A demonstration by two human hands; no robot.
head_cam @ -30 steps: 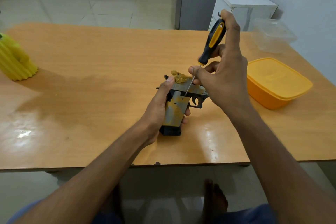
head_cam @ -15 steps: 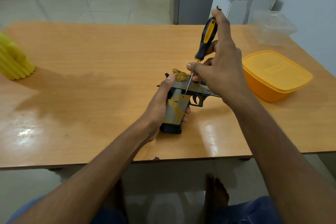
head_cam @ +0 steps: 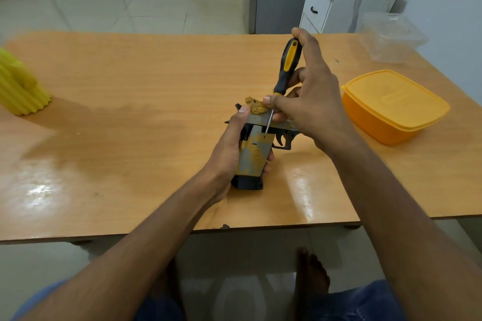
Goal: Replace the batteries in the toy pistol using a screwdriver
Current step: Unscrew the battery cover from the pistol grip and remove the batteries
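A grey and yellow toy pistol (head_cam: pixel 254 156) with a black base lies on its side on the wooden table (head_cam: pixel 135 101), near the front edge. My left hand (head_cam: pixel 229 154) grips its handle, thumb up along the back. My right hand (head_cam: pixel 310 101) holds a black and yellow screwdriver (head_cam: pixel 287 65) almost upright, fingers round the handle and thumb by the thin shaft. The shaft's tip rests on the top of the grip panel, at a small screw. The pistol's barrel is hidden under my right hand.
An orange lidded box (head_cam: pixel 393 104) stands to the right of my right hand. A clear plastic container (head_cam: pixel 391 39) sits at the back right corner. A yellow ribbed object (head_cam: pixel 20 88) is at the left edge. A white drawer cabinet (head_cam: pixel 344 2) stands behind the table.
The camera has tilted slightly, shifting the scene. My hands, the screwdriver and the pistol keep the same pose, with the tip staying on the grip panel.
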